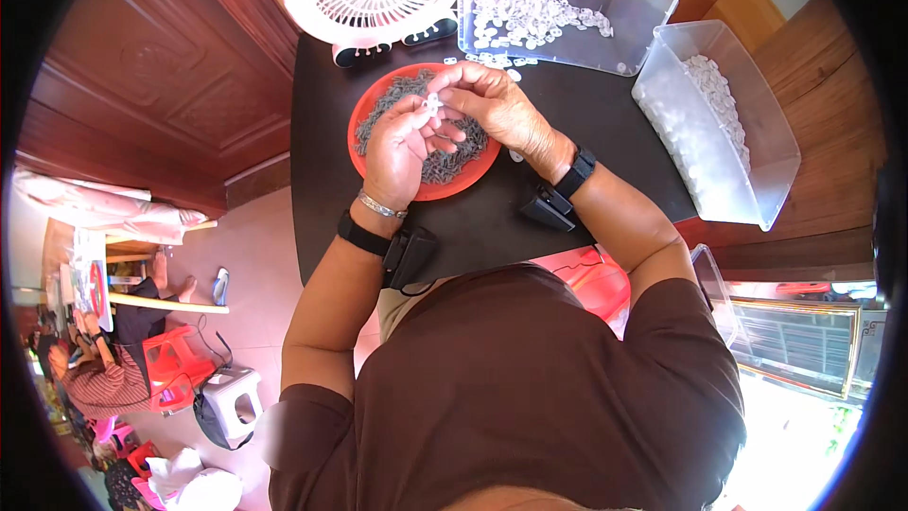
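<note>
My left hand [399,147] pinches a small white plastic piece [432,104] between thumb and forefinger, its other fingers loosely curled. Fingertips of my right hand [492,109] are closed at the same piece from the far right side; whether they hold a second small part cannot be made out. Both hands are above a round orange-red basin [437,192] filled with small grey screw-like parts [445,168]. Beyond the basin, several loose white pieces [514,75] lie on the dark table [326,161].
A clear bin [577,55] lies tipped at the back with white pieces [530,19] spilling out. Another translucent bin [757,166] with white pieces stands at right. A pink-white fan [378,14] stands back left. Further left are stools [232,397] and a seated person [109,383].
</note>
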Action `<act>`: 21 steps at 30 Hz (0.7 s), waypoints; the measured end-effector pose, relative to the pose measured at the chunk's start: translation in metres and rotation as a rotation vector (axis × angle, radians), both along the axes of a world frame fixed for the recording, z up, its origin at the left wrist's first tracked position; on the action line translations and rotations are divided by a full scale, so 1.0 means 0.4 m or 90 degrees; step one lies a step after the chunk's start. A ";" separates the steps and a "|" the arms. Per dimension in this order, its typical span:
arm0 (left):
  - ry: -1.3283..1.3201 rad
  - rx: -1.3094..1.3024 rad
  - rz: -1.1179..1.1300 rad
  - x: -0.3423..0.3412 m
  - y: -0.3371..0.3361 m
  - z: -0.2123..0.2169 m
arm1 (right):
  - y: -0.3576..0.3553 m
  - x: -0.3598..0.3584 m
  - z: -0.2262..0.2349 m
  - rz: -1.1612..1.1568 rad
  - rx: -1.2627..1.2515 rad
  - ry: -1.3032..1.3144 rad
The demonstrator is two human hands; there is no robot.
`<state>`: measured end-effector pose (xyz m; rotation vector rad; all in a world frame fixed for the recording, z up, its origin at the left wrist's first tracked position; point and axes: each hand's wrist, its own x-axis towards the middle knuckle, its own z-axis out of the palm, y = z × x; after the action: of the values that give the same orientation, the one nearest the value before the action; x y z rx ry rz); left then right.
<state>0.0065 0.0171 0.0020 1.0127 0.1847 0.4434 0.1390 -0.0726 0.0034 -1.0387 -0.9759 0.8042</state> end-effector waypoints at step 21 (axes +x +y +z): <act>-0.038 -0.079 -0.067 0.006 0.024 -0.038 | -0.010 0.006 -0.001 0.028 -0.027 -0.023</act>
<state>0.0089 0.0266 -0.0133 0.8813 0.1032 0.3611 0.1415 -0.0767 0.0030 -1.0747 -1.0182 0.8484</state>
